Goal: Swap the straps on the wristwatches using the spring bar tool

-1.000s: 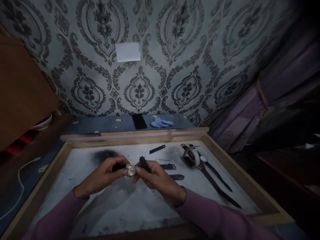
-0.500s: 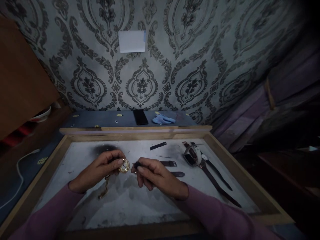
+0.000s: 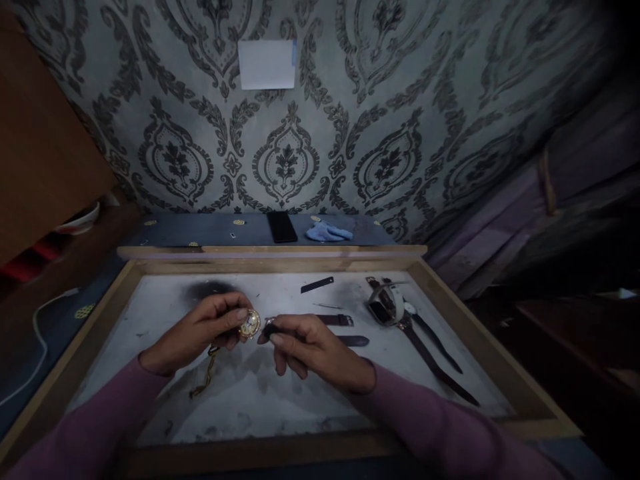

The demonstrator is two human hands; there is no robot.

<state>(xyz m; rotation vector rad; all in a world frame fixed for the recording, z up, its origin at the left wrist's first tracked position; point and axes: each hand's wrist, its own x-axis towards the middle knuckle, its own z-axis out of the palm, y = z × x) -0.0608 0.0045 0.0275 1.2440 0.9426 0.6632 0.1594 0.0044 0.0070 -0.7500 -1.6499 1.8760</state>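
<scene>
Above the white bottom of a wooden-rimmed tray [image 3: 280,263], my left hand [image 3: 207,327] is closed on a gold watch [image 3: 251,324], its round dial facing up and its gold bracelet [image 3: 205,377] hanging below the fingers. Just right of the watch, my right hand [image 3: 313,347] pinches a small black object [image 3: 270,330] with a bit of shiny metal at its tip; its kind is not clear. A small gap separates that tip from the watch. Behind my right hand lie two dark strap pieces [image 3: 340,320], partly hidden.
Several watches [image 3: 387,307] with dark and light straps lie at the tray's right. A flat black strip [image 3: 317,285] and a thin metal tool [image 3: 327,305] are farther back. Behind the tray's rim rest a black phone [image 3: 282,227] and a blue cloth [image 3: 329,232].
The watch has tilted a little in my left hand, and the shiny tip in my right hand has turned upward. The view has shifted slightly.
</scene>
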